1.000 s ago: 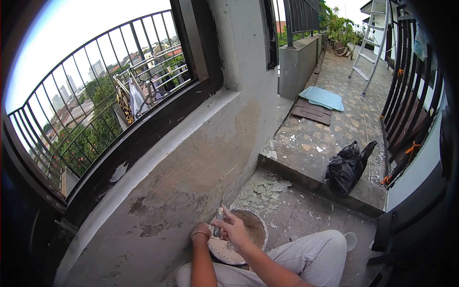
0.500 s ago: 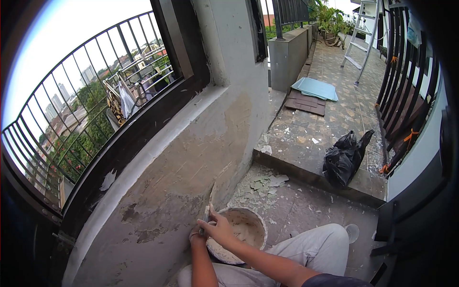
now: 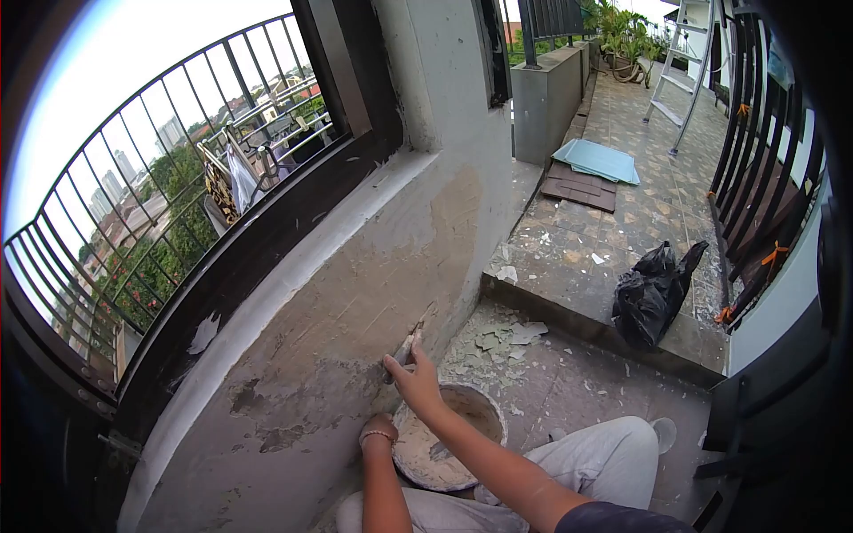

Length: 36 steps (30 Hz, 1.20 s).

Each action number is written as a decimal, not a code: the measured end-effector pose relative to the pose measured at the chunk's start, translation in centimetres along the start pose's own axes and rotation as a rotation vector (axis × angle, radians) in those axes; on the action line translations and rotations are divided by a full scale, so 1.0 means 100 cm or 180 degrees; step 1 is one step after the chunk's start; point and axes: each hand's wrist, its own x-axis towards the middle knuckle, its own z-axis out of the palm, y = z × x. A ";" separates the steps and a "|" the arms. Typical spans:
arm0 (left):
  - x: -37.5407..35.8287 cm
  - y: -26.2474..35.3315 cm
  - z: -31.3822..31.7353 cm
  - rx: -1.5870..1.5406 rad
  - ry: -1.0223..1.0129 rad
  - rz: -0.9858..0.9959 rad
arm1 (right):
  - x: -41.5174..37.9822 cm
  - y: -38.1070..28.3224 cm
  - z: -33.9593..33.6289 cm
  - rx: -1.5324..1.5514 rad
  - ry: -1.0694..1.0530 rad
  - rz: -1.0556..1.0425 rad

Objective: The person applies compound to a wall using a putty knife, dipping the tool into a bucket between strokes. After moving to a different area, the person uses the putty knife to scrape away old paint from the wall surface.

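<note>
My right hand (image 3: 416,380) is closed around the handle of a putty knife (image 3: 404,352), its blade end close to the patched wall (image 3: 355,293). Below it, my left hand (image 3: 379,428), with a bracelet at the wrist, is beside the left rim of a round bucket (image 3: 500,417). The fingers of that hand are turned down out of sight. Pale, wet-looking filler (image 3: 418,451) coats the inside of the bucket, which stands between the wall and my legs. My right forearm crosses over the bucket and hides part of it.
Paint flakes (image 3: 498,342) litter the floor beyond the bucket. A black plastic bag (image 3: 656,293) sits on the raised step. Farther back are blue sheets (image 3: 597,162) on a brown panel and a stepladder (image 3: 680,80). A clear cup (image 3: 664,435) lies by my knee.
My hands have come apart. The right hand has moved up towards the wall with the putty knife, while the left has dropped away to the bucket's side. The view has shifted slightly.
</note>
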 end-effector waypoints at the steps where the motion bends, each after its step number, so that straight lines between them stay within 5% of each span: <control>1: 0.007 -0.005 0.006 0.0187 0.0039 0.0101 | -0.014 -0.006 0.003 -0.0082 -0.0071 0.0004; 3: 0.023 -0.013 0.021 0.0275 0.0335 0.0414 | -0.042 -0.006 0.009 -0.0240 -0.0197 0.0005; 7: 0.019 -0.023 0.037 -0.1368 0.0488 0.0444 | -0.093 -0.041 -0.013 0.0525 -0.0827 0.0789; 13: 0.011 -0.012 0.011 -0.0678 -0.0189 -0.0160 | -0.038 -0.032 -0.020 0.0899 0.0168 0.0300; 18: -0.012 0.010 -0.013 -0.0249 -0.0365 -0.0126 | 0.011 -0.011 0.004 0.0380 -0.0137 0.0058; 20: -0.004 0.003 -0.005 0.0227 -0.0039 0.0272 | -0.009 -0.012 0.012 0.0263 -0.0052 -0.0131; 23: -0.022 0.000 0.005 0.1531 0.1754 0.1477 | -0.056 -0.033 0.003 0.0015 -0.0309 -0.0068; 25: -0.027 -0.006 0.016 0.0880 0.2216 0.1813 | -0.089 -0.045 -0.009 0.0529 -0.0801 0.0472; 27: -0.016 -0.016 0.036 -0.1409 0.1377 0.1382 | -0.102 -0.056 -0.020 0.0924 -0.1016 0.0757; 29: -0.004 -0.020 0.039 -0.2072 0.0614 0.0631 | -0.104 -0.062 -0.027 0.1191 -0.0939 0.0797; 30: -0.003 -0.009 0.020 -0.1612 0.0323 0.0148 | -0.095 -0.061 -0.029 0.1249 -0.0673 0.0668; 34: 0.006 -0.005 0.004 -0.0426 -0.0244 -0.0095 | -0.021 -0.041 -0.039 0.1451 0.0193 0.0386; 36: -0.001 0.005 -0.004 -0.0355 -0.0367 -0.0128 | 0.008 -0.031 -0.038 0.1444 -0.0177 0.0517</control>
